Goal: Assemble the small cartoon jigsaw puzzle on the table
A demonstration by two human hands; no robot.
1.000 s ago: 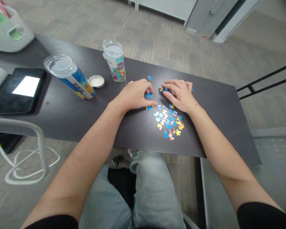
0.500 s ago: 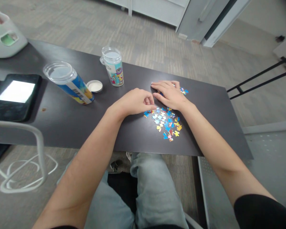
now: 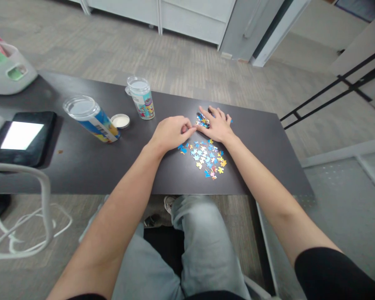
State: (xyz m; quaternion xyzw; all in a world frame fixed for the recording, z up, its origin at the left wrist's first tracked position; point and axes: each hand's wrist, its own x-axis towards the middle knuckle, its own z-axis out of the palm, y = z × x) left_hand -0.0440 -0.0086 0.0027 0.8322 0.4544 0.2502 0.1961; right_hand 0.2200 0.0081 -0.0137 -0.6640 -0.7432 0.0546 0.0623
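Loose jigsaw puzzle pieces [image 3: 208,157], blue, yellow and white, lie spread on the dark table just in front of my hands. My right hand [image 3: 218,126] rests palm down with its fingers spread over a second heap of puzzle pieces [image 3: 202,120], covering part of it. To its left, my left hand [image 3: 172,132] is curled, thumb and fingertips brought together close to my right thumb. Whatever those fingers hold, if anything, is too small to make out.
Two clear-topped canisters stand on the left: a blue one [image 3: 104,126] and a smaller printed one [image 3: 145,104]. Between them lies a round white lid [image 3: 120,121]. Farther left are a black device with a lit screen [image 3: 21,136] and a white bin [image 3: 25,71].
My right hand's fingers have spread apart, showing more of the heap beneath. My left hand stays curled beside it. The whole view has shifted slightly.
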